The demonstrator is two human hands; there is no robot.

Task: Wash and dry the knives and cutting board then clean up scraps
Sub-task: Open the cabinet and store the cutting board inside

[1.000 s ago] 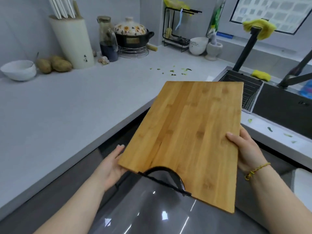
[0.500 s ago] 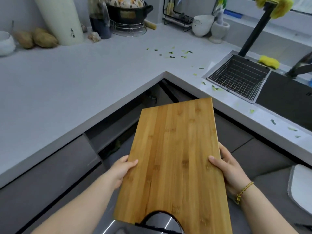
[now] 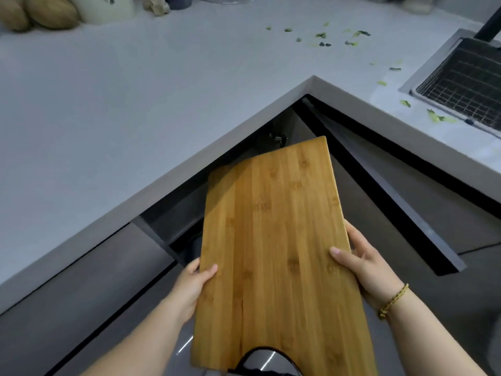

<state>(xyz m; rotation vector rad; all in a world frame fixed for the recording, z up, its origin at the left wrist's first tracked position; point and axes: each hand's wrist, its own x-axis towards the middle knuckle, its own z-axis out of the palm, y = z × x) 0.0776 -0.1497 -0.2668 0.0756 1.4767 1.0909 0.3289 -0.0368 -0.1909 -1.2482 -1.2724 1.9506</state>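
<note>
I hold a bamboo cutting board (image 3: 276,245) in both hands, below the inner corner of the grey counter (image 3: 135,109). My left hand (image 3: 193,286) grips its left edge, thumb on top. My right hand (image 3: 363,264), with a braided bracelet at the wrist, grips its right edge. The board tilts, its far end pointing at the corner cabinet. Its near end hangs over a dark round bin opening (image 3: 264,360) at the bottom of the view. Green scraps (image 3: 322,36) lie scattered on the counter. No knife is in view.
A sink with a wire basket (image 3: 461,82) sits at the right, with more green bits (image 3: 439,118) beside it. Potatoes (image 3: 40,12) and a white holder (image 3: 105,6) stand at the far left. Dark cabinet fronts (image 3: 81,294) run under the counter.
The board has come down from counter height to below the counter's edge. My view has tipped downward, so the back of the counter has left the frame.
</note>
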